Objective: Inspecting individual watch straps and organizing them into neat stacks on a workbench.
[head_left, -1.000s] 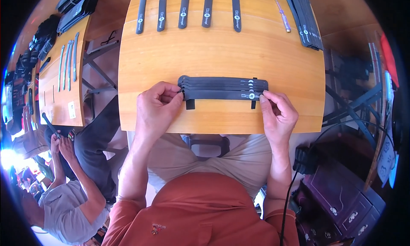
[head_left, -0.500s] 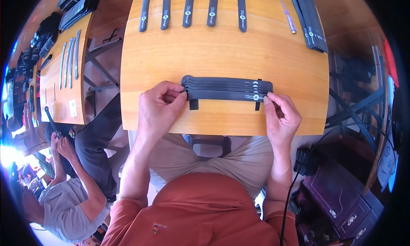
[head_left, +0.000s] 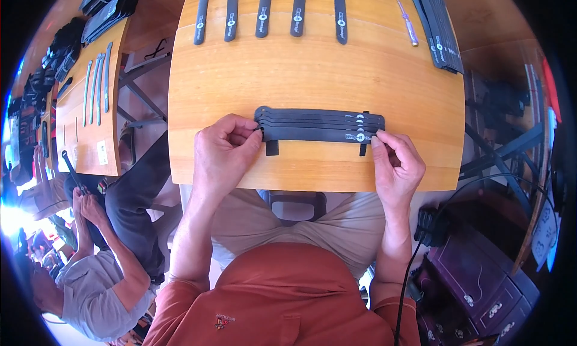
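A bundle of several dark grey straps (head_left: 312, 128) lies crosswise near the table's front edge, overlapped in steps so each long edge shows. Two short black strips (head_left: 272, 147) stick out from under it toward me, one near each end. My left hand (head_left: 227, 150) pinches the left end of the front strap between thumb and forefinger. At the other end, my right hand (head_left: 398, 165) has its thumb and finger closed on the strap's near corner. White printed marks sit near the straps' right ends.
Several separate dark straps (head_left: 262, 15) lie lengthwise along the table's far side. A purple-handled screwdriver (head_left: 410, 30) and a strap stack (head_left: 439, 36) are at the far right. On my left, a co-worker's hands (head_left: 87, 202) hold a dark strap beside another wooden table (head_left: 114, 143).
Both hands keep the same hold on the strap bundle. Only a tiny shift of the whole picture shows.
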Demonstrator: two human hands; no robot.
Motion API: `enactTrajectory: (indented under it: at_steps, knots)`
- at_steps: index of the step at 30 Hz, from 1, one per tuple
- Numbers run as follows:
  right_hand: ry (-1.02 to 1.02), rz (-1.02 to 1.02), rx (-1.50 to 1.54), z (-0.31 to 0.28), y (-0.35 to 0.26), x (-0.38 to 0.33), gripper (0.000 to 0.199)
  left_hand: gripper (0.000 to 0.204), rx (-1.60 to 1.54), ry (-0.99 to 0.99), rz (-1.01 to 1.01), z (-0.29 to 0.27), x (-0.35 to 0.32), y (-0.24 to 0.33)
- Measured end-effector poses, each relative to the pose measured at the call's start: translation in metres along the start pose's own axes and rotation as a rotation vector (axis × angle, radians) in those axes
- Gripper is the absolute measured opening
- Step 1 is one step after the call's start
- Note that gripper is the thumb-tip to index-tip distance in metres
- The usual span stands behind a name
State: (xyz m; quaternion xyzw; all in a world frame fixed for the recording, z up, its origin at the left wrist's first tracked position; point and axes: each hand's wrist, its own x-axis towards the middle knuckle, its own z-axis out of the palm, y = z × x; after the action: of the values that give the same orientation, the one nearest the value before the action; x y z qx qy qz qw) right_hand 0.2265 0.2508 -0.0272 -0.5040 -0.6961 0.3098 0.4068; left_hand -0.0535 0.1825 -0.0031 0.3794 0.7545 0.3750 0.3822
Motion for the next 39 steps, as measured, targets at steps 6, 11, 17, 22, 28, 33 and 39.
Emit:
enactTrajectory:
  at_steps: [6,11,17,22,28,33,39]
  knots:
    - [0.0,0.007,-0.013,-0.0002,-0.0016,-0.0001,0.013,0.012,0.006,0.003,-0.002,0.0001,0.0001,0.0009]
    - [0.003,0.011,0.001,0.0028,-0.0021,-0.0007,0.013,0.012,-0.009,0.011,-0.007,-0.0014,-0.0001,-0.0018]
    - [0.0,-0.015,0.0,-0.0001,0.0003,-0.0004,0.013,0.012,-0.028,-0.007,0.01,-0.0004,0.0004,0.001]
    - [0.002,-0.001,-0.013,0.0007,-0.0003,-0.0007,0.012,0.008,-0.019,-0.013,0.031,-0.0002,-0.0004,-0.0007]
    - [0.007,-0.003,-0.02,0.0012,-0.0003,-0.0008,0.012,0.011,-0.027,-0.009,0.013,-0.0013,-0.0002,0.0013]
    - [0.01,0.006,-0.012,0.0016,0.0013,-0.0015,0.012,0.012,-0.025,-0.005,0.03,-0.0013,-0.0001,-0.0004]
    - [0.01,0.0,-0.024,0.0013,-0.0011,-0.0004,0.012,0.011,-0.004,-0.007,0.041,-0.0015,-0.0001,0.0007]
